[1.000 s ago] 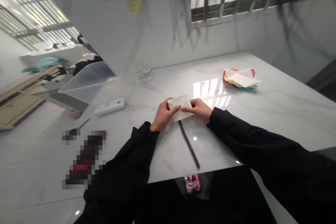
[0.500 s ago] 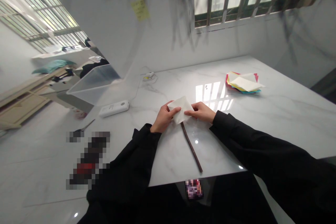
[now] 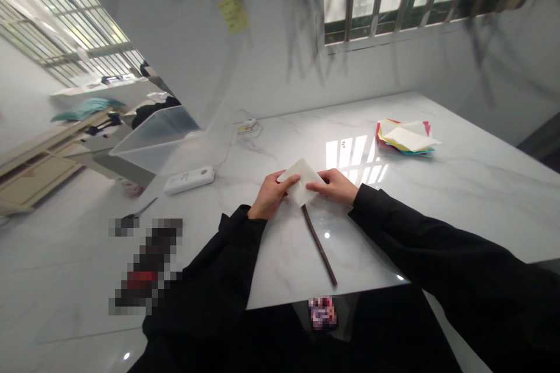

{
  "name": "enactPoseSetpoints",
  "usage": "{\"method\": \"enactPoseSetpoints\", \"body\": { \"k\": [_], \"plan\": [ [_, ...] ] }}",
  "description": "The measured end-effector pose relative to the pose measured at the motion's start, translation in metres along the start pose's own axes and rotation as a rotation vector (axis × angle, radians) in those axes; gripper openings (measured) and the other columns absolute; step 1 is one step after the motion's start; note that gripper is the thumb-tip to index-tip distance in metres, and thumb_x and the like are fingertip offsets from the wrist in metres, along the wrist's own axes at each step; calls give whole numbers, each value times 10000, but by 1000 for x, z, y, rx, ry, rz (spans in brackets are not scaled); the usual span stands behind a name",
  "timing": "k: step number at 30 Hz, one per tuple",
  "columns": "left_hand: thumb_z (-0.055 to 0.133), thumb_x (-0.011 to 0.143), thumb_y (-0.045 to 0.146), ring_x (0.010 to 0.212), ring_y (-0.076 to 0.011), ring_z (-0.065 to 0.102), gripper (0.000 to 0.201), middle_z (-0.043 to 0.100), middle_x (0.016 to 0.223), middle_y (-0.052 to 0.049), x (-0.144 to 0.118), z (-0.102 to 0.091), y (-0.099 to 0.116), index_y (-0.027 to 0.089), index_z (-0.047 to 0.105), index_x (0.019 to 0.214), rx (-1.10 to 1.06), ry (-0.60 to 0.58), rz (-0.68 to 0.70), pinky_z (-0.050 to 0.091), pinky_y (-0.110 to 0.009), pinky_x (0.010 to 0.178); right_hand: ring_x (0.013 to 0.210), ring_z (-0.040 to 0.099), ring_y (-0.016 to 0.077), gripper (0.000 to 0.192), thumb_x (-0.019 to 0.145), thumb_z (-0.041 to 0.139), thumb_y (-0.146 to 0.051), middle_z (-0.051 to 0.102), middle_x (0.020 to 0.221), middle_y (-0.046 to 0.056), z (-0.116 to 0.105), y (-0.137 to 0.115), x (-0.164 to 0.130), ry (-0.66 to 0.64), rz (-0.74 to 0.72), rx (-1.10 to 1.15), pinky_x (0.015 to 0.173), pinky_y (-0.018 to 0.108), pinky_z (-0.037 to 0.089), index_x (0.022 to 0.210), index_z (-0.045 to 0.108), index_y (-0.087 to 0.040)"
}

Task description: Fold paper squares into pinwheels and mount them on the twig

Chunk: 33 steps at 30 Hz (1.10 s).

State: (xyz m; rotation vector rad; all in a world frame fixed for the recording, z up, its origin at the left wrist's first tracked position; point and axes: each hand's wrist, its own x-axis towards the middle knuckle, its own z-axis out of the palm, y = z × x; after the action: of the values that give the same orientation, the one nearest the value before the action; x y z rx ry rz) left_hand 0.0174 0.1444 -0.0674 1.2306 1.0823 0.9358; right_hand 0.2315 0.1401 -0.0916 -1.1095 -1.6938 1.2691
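Between my two hands is a small square of cream paper (image 3: 303, 189), turned so one corner points toward me. My left hand (image 3: 272, 192) pinches its left side, thumb on top and fingers underneath. On the right side, my right hand (image 3: 335, 185) grips the paper the same way. A thin dark brown stick (image 3: 319, 245) lies on the white marbled table below the paper; its far end meets the paper's near corner, and I cannot tell whether it continues beneath.
A pile of coloured paper sheets (image 3: 406, 137) lies at the back right. On the left are a white power bank (image 3: 190, 180), scissors (image 3: 144, 208), a clear plastic bin (image 3: 153, 140) and a blurred-out dark item (image 3: 151, 262). A small white device with a cable (image 3: 249, 124) sits by the wall.
The paper now lies flatter and more evenly diamond-shaped between my hands. My left hand has shifted slightly left; the stick stays where it was.
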Motion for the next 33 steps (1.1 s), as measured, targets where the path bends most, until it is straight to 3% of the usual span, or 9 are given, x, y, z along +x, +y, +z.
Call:
{"method": "enactPoseSetpoints", "body": {
  "k": [10, 20, 28, 33],
  "plan": [
    [919, 655, 424, 794, -200, 686, 446, 766, 887, -70, -2, -3, 6, 143, 765, 964, -40, -62, -20, 557, -308, 747, 593, 531, 130, 492, 826, 722, -568, 669, 700, 26, 0, 2, 0, 28, -1, 3, 559, 250, 399, 949, 793, -97],
    [911, 670, 424, 794, -205, 700, 442, 771, 909, -67, -3, -3, 7, 156, 765, 991, -21, -59, -7, 558, -307, 731, 601, 547, 138, 490, 821, 740, -577, 683, 699, 30, -1, 0, -1, 24, 1, 4, 550, 248, 394, 923, 802, -101],
    [866, 743, 474, 796, -205, 708, 420, 766, 923, -66, -1, -6, -1, 166, 773, 1013, 90, -142, 56, 558, -304, 729, 744, 668, 195, 494, 832, 752, -549, 775, 856, 57, 0, 0, -1, 5, -28, 54, 685, 279, 488, 1054, 818, -112],
    [887, 730, 438, 813, -199, 713, 455, 773, 945, -72, -3, -1, -1, 167, 746, 1066, 49, -140, 64, 567, -306, 753, 795, 690, 214, 495, 825, 760, -541, 784, 898, 71, 3, -1, -3, 67, -21, 110, 711, 296, 509, 1077, 811, -118]
  ]
}}
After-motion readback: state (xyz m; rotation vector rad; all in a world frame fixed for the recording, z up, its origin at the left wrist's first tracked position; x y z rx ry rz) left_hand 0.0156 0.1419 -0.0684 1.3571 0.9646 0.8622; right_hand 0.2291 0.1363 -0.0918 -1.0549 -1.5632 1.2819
